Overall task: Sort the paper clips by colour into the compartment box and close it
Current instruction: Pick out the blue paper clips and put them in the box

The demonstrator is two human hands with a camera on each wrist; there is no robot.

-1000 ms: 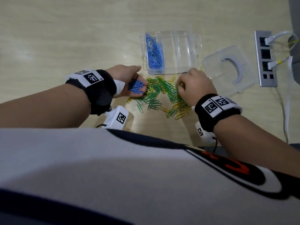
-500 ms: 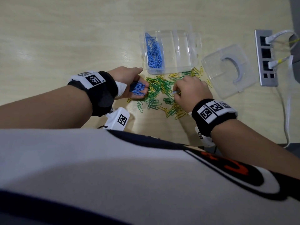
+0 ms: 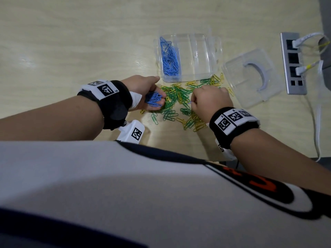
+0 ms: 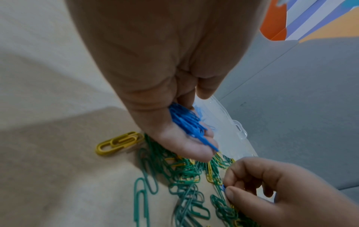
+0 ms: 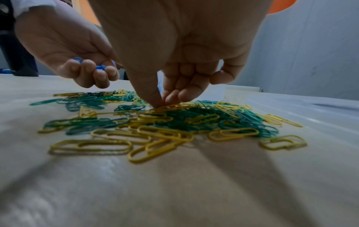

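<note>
Pale tabletop (image 3: pixel 71 42) is carrying a green and yellow clip pile (image 3: pixel 179 106). Left hand (image 3: pixel 143 92) is cupping blue clips (image 3: pixel 154 101). Right hand (image 3: pixel 209 101) is pinching one blue clip (image 4: pixel 223 187) from the pile under it. Clips look light, thin and slippery, so pinching one end probably works best.

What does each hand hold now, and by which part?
The left hand cups a bunch of blue clips in its curled fingers. The right hand pinches one blue clip by its end, between thumb and forefinger.

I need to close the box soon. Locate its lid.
In the head view, the clear lid lies on the table, right of the compartment box and left of the socket strip.
</note>
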